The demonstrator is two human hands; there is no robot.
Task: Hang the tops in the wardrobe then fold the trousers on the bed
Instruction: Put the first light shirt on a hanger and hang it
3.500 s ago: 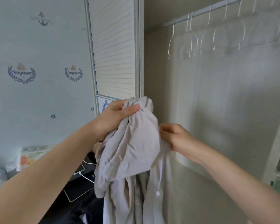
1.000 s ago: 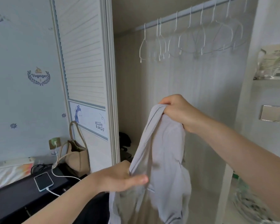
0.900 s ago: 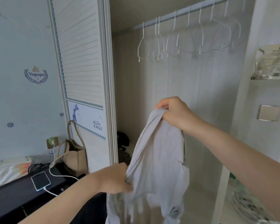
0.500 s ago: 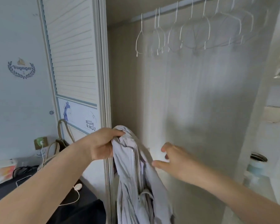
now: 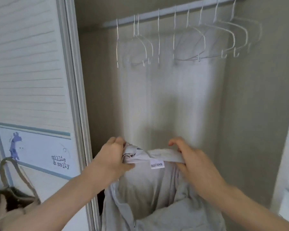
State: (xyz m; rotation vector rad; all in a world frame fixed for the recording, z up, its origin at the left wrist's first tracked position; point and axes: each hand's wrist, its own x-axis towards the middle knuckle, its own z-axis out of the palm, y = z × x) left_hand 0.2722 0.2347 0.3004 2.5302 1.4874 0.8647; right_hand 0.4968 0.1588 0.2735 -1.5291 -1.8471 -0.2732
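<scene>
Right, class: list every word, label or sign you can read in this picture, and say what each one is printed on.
"millie & sally": on the wardrobe door panel, beside a purple animal figure.
Two short words on the white neck label of the grey top, which the left hand and right hand grip at the collar: too small and blurred to read surely.

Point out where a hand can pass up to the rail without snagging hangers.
Widest gap on the rail: between the left cluster of hangers and the right bunch, though one lone hanger hangs inside it. The right bunch is crowded. Both hands grip the shirt.
</scene>
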